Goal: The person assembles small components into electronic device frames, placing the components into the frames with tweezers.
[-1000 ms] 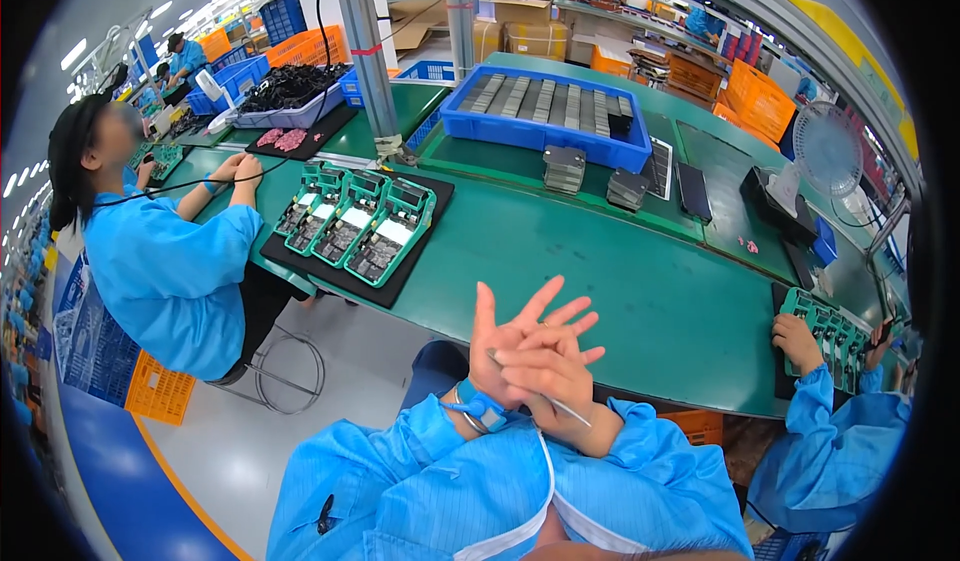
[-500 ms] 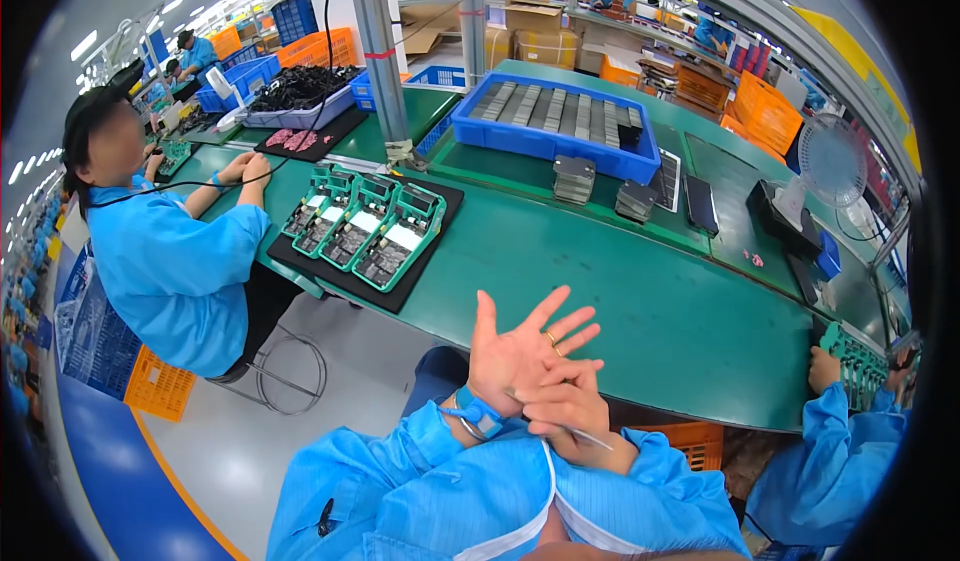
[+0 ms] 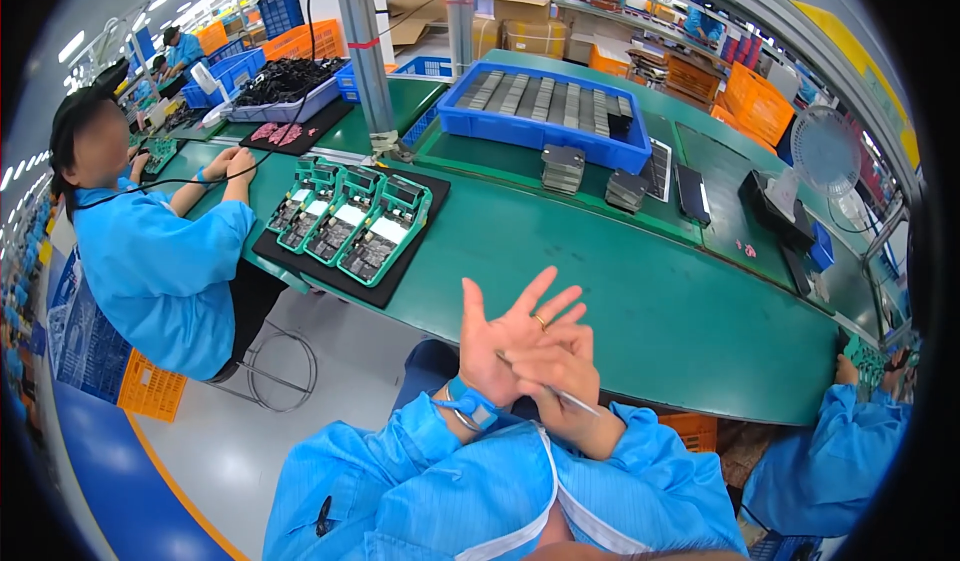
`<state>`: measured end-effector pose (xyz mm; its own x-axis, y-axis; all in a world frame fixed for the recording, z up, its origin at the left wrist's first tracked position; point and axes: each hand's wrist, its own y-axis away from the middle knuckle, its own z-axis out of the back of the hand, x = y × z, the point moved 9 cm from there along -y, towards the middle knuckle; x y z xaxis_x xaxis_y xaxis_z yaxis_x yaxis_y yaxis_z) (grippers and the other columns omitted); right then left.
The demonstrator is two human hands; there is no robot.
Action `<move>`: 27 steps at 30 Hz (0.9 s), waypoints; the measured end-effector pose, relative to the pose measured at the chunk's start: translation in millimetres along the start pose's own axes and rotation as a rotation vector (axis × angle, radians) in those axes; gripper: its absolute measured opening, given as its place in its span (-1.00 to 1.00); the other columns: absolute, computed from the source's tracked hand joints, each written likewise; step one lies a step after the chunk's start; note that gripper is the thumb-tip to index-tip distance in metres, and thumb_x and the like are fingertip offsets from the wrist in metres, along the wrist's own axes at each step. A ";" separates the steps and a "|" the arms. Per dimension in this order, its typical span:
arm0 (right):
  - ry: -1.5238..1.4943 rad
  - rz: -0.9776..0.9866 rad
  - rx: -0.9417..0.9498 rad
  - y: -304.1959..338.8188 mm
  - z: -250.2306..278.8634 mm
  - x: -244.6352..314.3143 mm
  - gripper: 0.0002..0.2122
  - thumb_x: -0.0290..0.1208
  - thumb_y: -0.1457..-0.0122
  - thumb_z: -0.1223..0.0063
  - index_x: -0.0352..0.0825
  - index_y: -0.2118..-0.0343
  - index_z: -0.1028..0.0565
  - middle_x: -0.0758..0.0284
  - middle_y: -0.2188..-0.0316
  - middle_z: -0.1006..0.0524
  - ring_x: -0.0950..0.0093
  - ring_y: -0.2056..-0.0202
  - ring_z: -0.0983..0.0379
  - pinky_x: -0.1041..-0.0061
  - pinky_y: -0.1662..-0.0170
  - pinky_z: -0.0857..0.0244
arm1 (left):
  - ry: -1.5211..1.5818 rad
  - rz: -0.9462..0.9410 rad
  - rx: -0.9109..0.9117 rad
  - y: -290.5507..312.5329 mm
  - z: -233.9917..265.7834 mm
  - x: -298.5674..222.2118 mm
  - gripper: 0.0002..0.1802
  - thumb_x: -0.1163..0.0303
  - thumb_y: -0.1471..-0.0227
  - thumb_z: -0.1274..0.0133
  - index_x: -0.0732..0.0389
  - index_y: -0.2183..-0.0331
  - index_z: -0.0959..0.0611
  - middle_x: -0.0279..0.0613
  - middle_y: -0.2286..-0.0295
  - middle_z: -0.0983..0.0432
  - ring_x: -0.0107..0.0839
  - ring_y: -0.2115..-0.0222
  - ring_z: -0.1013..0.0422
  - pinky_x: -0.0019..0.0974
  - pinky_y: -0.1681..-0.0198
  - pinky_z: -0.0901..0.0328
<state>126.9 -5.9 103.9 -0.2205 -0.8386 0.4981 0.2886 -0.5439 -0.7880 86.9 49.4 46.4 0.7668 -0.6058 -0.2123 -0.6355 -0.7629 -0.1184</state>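
My left hand [image 3: 487, 346] is held palm up above the near edge of the green table [image 3: 500, 241]. Its fingers are spread, with a ring on one and a blue wrist strap [image 3: 470, 407] at the cuff. Against that palm rests my right hand [image 3: 560, 376], fingers closed around a thin metal tool [image 3: 574, 401] shaped like tweezers. One end of the tool points at the left palm; the other sticks out past the right hand. Left of the hands, several green frames [image 3: 385, 231] with dark parts and white labels lie on a black mat [image 3: 410, 261].
A blue tray [image 3: 550, 146] of grey metal blocks stands at the back, with two stacks of plates [image 3: 563, 171] before it. A dark flat device [image 3: 691, 193] and a fan [image 3: 826, 151] are farther right. Co-workers sit at left [image 3: 160, 251] and right [image 3: 820, 461].
The view has shifted slightly, so the table and its things sit a little farther left and higher. The right hand has turned slightly over the left palm, still gripping the tool.
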 end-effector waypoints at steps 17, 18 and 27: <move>-0.229 -0.140 -0.048 4.8 -3.6 1.7 -0.89 -0.39 -0.08 -0.16 -0.29 0.38 -0.55 0.32 0.31 -0.59 0.36 0.28 -0.37 0.39 0.08 -0.12 | -0.094 -0.083 -0.026 3.5 0.2 -19.8 0.18 -0.60 0.14 0.47 0.11 -0.26 0.00 0.08 -0.23 0.12 -0.03 -0.26 0.20 0.15 -0.24 0.15; -0.262 -0.152 -0.028 6.1 -5.2 2.3 -0.89 -0.38 -0.08 -0.16 -0.29 0.38 -0.55 0.31 0.31 -0.59 0.36 0.29 -0.36 0.38 0.07 -0.12 | -0.085 -0.059 -0.017 3.3 0.0 -17.7 0.18 -0.60 0.15 0.48 0.11 -0.26 0.00 0.08 -0.24 0.13 -0.03 -0.26 0.20 0.15 -0.24 0.15; -0.484 -0.311 -0.166 6.4 15.6 -24.6 -0.84 -0.34 -0.21 -0.02 -0.35 0.33 -0.48 0.30 0.33 -0.56 0.43 0.22 -0.33 0.44 0.07 -0.13 | 0.033 0.068 0.117 4.3 -10.3 -5.2 -0.05 -0.11 0.01 0.09 0.13 -0.27 0.04 0.16 -0.25 0.22 0.10 -0.27 0.26 0.16 -0.27 0.20</move>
<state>148.7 10.9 92.3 0.1895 -0.5801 0.7922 0.1210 -0.7869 -0.6051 81.1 46.9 57.0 0.7227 -0.6639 -0.1920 -0.6910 -0.6894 -0.2172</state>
